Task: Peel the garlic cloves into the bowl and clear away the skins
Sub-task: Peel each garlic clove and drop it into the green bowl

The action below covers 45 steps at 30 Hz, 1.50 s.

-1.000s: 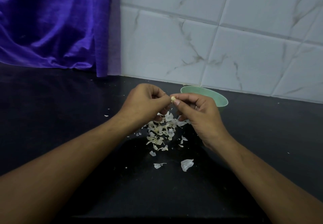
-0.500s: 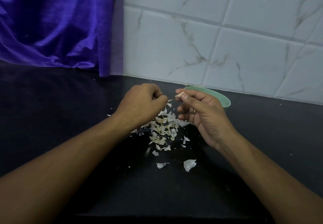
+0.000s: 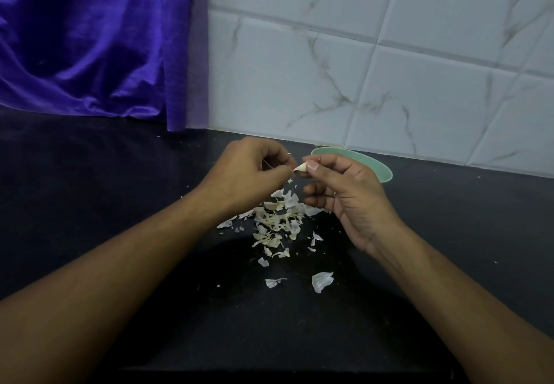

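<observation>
1. A purple curtain (image 3: 90, 39) is seen at the far left, with its hem reaching down to the dark desk (image 3: 75, 192).
2. The left hand (image 3: 248, 174) is held above the desk, left of centre. Its fingers (image 3: 278, 156) are curled tight, and the left end of the clove (image 3: 300, 168) is pinched by their tips.
3. The clove is held in the air between the two hands, above the skins and in front of the bowl's near rim, not in the bowl.
4. The skins (image 3: 277, 219) are heaped on the desk below and between the hands. Small bits are scattered around the heap, and two larger ones are found apart, nearer the camera.
5. The right hand (image 3: 353, 201) is held right of centre. The clove's right end is gripped between its thumb and forefinger, the other fingers (image 3: 317, 201) are loosely curled beneath, and a ring (image 3: 335, 194) is worn on one.
6. The green bowl (image 3: 382, 171) is set on the desk behind the right hand and is partly hidden by it, so its contents cannot be told.
7. A white marbled wall (image 3: 389, 69) is seen behind, just beyond the bowl.
</observation>
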Tool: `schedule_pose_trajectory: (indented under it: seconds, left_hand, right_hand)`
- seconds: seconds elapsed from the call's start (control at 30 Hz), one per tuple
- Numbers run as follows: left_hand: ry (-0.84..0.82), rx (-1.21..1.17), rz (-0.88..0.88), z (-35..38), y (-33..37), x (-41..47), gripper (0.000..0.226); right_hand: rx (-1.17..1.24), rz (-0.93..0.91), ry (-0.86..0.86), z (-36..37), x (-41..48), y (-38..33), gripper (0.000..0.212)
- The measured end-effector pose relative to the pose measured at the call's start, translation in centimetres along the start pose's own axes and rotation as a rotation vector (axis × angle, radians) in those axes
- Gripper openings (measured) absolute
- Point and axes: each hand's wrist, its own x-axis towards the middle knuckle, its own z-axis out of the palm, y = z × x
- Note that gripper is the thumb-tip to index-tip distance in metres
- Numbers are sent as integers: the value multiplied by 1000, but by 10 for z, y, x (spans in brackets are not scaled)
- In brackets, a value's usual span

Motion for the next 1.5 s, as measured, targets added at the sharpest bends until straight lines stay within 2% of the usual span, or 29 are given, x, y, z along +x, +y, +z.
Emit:
schedule_pose_trajectory:
  seconds: [0.23, 0.57, 0.73, 0.93, 1.13, 1.27, 1.5]
  left_hand:
    - [10, 53, 63, 1, 2, -2, 6]
    - [34, 45, 23, 3, 1, -3, 9]
    - [130, 59, -13, 10, 1, -5, 10]
    - [203, 62, -19, 14, 0, -3, 14]
    - [271, 140, 36, 16, 3, -6, 15]
    - [295, 239, 112, 16, 8, -9, 19]
    - [338, 277, 200, 18, 10, -10, 20]
  right_hand:
    - [27, 32, -5, 0, 0, 0, 16]
    - [-23, -46, -29, -1, -1, 4, 13]
    - [-59, -112, -3, 5, -5, 5, 6]
    - [-87, -165, 9, 10, -8, 3, 6]
    - [93, -2, -25, 12, -8, 1, 6]
    - [210, 104, -32, 13, -5, 0, 17]
    - [321, 159, -52, 13, -6, -2, 17]
